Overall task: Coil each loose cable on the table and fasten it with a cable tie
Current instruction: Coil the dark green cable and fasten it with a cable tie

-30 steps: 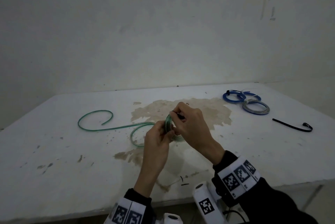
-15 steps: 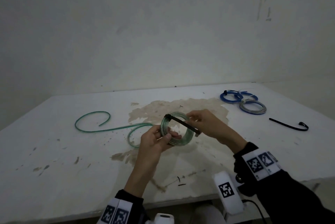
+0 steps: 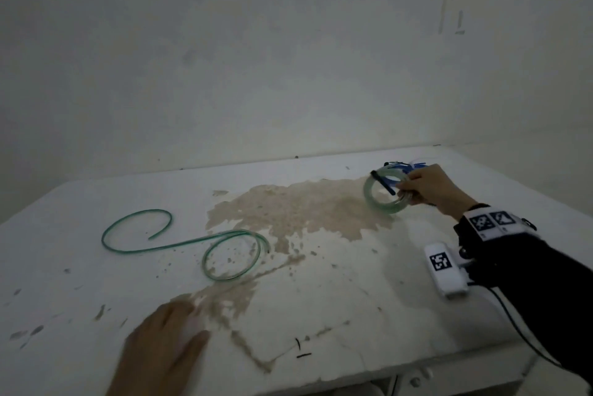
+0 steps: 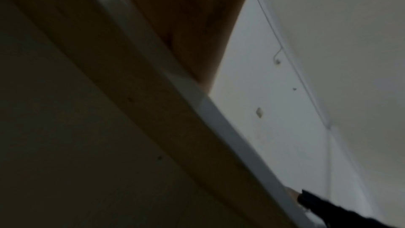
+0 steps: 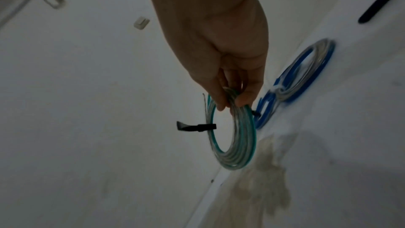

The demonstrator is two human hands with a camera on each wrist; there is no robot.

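My right hand (image 3: 417, 185) (image 5: 232, 105) pinches the rim of a green coiled cable (image 3: 378, 200) (image 5: 238, 146) at the table's far right, just above the surface. A black cable tie (image 3: 383, 183) (image 5: 195, 127) is fastened round the coil, its tail sticking out. Right behind it lie blue coiled cables (image 3: 414, 166) (image 5: 304, 75). A loose green cable (image 3: 179, 243) lies in an S-shape on the left half of the table. My left hand (image 3: 170, 350) lies flat and empty near the front edge, blurred.
The white table (image 3: 353, 315) has a big brown stain (image 3: 295, 209) in its middle. A loose black cable tie (image 5: 381, 0) lies at the far right in the right wrist view. A wall stands behind. The left wrist view shows mostly the table's underside.
My left hand let go of the green coil and dropped to the front edge. My right hand carried the tied coil rightward and back, next to the blue coils.
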